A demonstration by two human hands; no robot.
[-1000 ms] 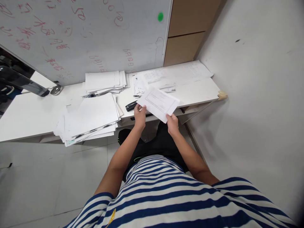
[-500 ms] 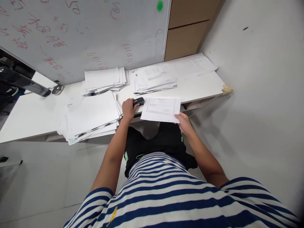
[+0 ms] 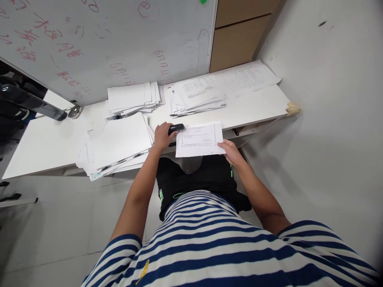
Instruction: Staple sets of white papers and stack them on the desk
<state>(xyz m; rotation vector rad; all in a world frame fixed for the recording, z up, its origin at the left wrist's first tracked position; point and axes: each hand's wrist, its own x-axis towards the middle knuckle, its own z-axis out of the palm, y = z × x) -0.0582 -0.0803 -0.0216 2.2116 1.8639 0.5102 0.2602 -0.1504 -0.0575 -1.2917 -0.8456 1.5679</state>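
Note:
My left hand [image 3: 163, 136] is closed around a black stapler [image 3: 176, 128] at the front edge of the desk. Between my hands is a white printed sheet [image 3: 199, 139] with a framed block of text; whether it is one page or more, I cannot tell. Its upper left corner meets the stapler's front end. My right hand [image 3: 229, 151] pinches the sheet by its lower right corner, the thumb on top. Just left of my left hand lies a thick stack of paper [image 3: 119, 139], its lower edge reaching over the desk's front.
Behind stand two more paper piles, one at the back left [image 3: 130, 99] and one at the back centre [image 3: 197, 95]. A whiteboard [image 3: 167, 36] with red writing rises behind the white desk [image 3: 254, 104]. A grey wall [image 3: 329, 119] closes the right side.
The sheet has shifted slightly left and tilted, its left corner now up against the stapler. My right hand has moved with it. The left hand keeps its hold.

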